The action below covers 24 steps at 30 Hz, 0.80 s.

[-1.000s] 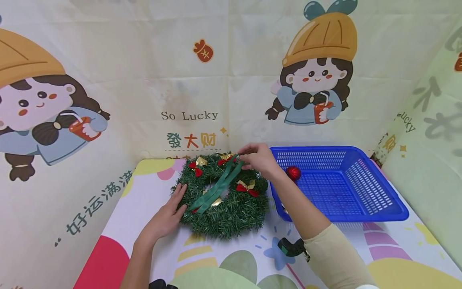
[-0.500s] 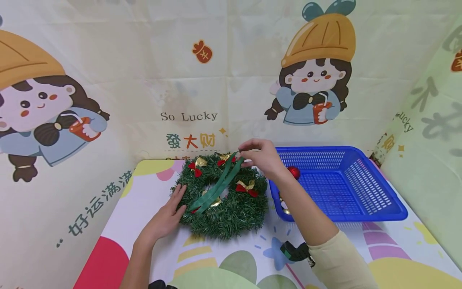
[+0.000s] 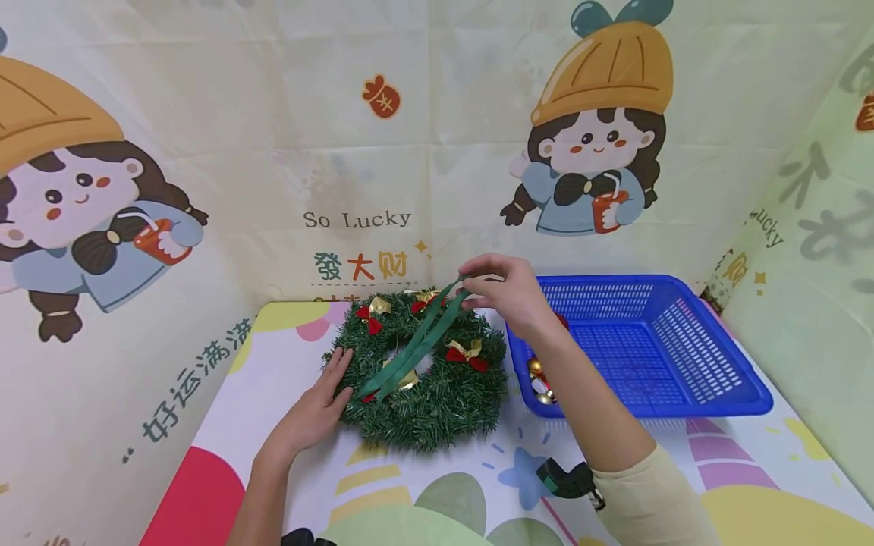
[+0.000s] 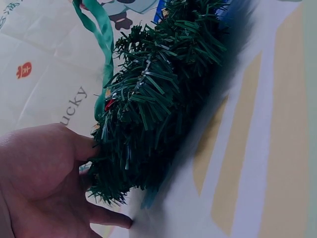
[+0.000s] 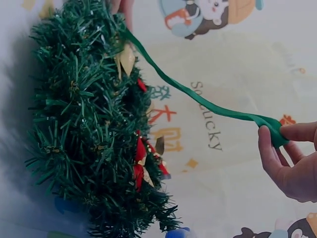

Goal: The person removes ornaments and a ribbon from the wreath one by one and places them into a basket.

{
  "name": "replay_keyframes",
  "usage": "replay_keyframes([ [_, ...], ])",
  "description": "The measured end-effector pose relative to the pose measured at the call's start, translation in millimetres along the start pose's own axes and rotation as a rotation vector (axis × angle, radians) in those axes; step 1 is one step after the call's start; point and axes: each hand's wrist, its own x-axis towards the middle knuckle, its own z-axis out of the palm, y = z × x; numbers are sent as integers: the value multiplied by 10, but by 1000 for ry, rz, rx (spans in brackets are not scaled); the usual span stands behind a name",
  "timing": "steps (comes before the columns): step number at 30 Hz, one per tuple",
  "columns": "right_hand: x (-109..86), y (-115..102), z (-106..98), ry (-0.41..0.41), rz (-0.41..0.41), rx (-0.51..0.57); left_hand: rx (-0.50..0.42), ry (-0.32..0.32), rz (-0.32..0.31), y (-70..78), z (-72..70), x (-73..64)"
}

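Observation:
A green wreath (image 3: 437, 413) with red and gold bows lies on the table. My left hand (image 3: 317, 413) touches its left edge, fingers fairly straight; the left wrist view shows the thumb against the branches (image 4: 138, 109) and some fingertips hidden behind them. My right hand (image 3: 508, 296) pinches a green ribbon (image 3: 423, 334) between thumb and fingers above the wreath's far right side. The ribbon stretches in two strands across the wreath to its lower left. In the right wrist view, the ribbon (image 5: 208, 105) runs from the wreath up to the pinching right hand (image 5: 294, 163).
A blue plastic basket (image 3: 635, 409) stands right of the wreath, partly behind my right forearm. Gold and silver ornament balls (image 3: 539, 383) lie in its left corner. A printed cloth backdrop (image 3: 464, 197) rises right behind the table.
My right hand has moved slightly up and to the right, drawing the ribbon's end with it. The left hand and the wreath have stayed in place.

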Motion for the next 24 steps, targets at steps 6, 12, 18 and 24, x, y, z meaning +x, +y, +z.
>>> replay_keyframes([
  [6, -51, -54, -30, 5, -5, 24, 9, 6, 5, -15, 7, 2],
  [12, -74, -98, -80, 31, -21, 43, 7, 6, 3, -18, 8, 1],
  [18, -97, -130, -108, 46, -41, 77, 6, 1, -9, -15, 2, -4],
  [24, -112, -135, -111, 59, -47, 108, -5, -3, -10, -29, 12, -5],
])
